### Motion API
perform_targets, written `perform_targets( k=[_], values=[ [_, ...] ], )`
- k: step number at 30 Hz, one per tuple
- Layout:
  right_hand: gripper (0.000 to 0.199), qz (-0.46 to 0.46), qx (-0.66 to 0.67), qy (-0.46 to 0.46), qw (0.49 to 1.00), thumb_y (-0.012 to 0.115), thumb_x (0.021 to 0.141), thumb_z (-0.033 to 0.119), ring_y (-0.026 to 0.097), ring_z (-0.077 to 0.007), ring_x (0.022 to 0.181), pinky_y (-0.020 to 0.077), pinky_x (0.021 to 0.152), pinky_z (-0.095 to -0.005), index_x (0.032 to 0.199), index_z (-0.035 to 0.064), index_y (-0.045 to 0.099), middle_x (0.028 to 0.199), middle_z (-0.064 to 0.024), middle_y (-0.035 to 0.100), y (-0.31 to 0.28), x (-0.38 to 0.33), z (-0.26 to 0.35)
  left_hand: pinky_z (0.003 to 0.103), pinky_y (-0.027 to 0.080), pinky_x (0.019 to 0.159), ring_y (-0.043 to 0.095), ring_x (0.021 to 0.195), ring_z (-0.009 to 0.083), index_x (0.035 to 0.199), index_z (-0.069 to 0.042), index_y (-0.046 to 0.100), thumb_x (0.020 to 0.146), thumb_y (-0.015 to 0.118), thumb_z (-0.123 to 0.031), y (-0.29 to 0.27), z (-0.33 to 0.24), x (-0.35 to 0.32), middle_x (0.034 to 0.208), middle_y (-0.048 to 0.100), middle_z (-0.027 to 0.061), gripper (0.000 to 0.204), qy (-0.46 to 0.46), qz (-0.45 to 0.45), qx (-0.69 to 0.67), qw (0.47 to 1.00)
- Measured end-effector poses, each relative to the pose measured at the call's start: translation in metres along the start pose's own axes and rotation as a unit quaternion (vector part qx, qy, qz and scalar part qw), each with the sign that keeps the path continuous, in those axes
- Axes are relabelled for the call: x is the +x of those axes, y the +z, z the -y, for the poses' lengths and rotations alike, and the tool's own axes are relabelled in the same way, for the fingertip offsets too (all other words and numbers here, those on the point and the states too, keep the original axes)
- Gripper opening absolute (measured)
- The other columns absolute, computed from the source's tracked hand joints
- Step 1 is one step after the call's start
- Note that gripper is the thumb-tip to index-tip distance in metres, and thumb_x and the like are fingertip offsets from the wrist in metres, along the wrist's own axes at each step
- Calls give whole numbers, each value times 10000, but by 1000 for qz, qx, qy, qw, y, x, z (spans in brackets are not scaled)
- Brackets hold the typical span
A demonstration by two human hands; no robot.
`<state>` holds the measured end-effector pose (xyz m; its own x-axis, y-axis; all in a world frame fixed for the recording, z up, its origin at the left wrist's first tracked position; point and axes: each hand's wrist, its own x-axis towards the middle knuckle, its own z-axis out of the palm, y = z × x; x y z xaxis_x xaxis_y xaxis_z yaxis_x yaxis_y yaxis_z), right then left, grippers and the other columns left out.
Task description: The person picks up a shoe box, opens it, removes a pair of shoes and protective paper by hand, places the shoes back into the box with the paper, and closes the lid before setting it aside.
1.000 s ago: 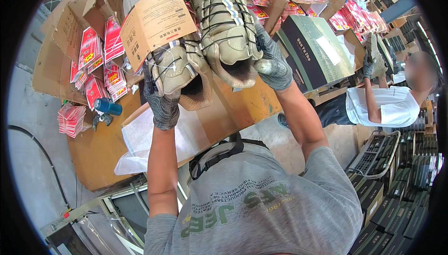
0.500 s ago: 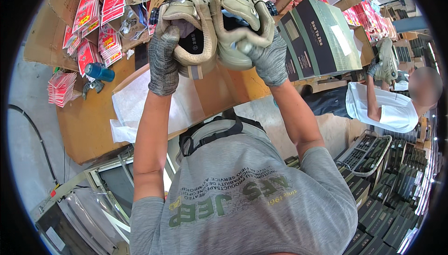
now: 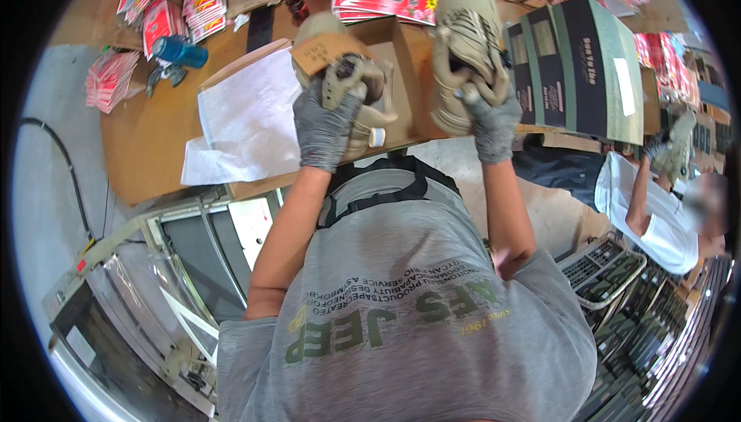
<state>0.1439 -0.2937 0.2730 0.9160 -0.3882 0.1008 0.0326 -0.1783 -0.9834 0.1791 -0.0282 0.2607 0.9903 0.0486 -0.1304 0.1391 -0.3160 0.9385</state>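
Two gloved hands' fingers each clench a beige shoe (image 3: 463,44), left one (image 3: 351,90) bearing a brown card tag (image 3: 324,50).

A shoe-packing workshop: shoebox stacks (image 3: 583,67), red tag bundles (image 3: 108,79), cardboard worktable (image 3: 147,144).

- I see a brown worktable (image 3: 147,140) carrying everything here.
- White wrapping paper (image 3: 247,117) lies spread on it, near the front edge.
- A blue can (image 3: 179,52) lies on its side by stacks of red packets (image 3: 166,17).
- An open cardboard box (image 3: 401,59) and dark green shoe boxes (image 3: 579,67) sit further right.
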Motion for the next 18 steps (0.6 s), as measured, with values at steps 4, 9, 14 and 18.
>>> perform_targets(
  k=[4,9,14,18],
  values=[
    [599,-3,-30,25,999,895,753,321,620,-139,1013,508,917,-318,1198,-3,659,1115,-61,684,-27,-8,-20,485,343,1126,386,1381,435,1461,-133,532,717,745,-662,22,79,-19,1472,427,301,938,-30,-6,463,886],
    [643,28,-29,59,997,895,755,308,624,-139,1048,503,950,-318,1252,-14,643,1169,-66,688,-44,-5,-39,519,268,1170,287,1458,455,1497,-141,489,753,702,-676,38,111,-17,1581,265,318,942,-32,40,487,872],
    [782,75,-95,43,992,904,723,270,598,-192,1181,466,1044,-337,1379,3,572,1324,-114,635,-56,4,-22,526,187,1208,173,1503,472,1568,-69,340,698,756,-652,-2,123,-27,1613,143,352,1127,68,-94,486,866],
    [870,86,-156,-4,984,916,678,262,551,-265,1306,437,1102,-371,1436,53,542,1457,-172,538,-61,4,-20,442,188,1236,200,1518,403,1591,13,-46,685,791,-708,-68,166,-5,1646,90,295,1429,-344,-318,326,821]
  ],
)
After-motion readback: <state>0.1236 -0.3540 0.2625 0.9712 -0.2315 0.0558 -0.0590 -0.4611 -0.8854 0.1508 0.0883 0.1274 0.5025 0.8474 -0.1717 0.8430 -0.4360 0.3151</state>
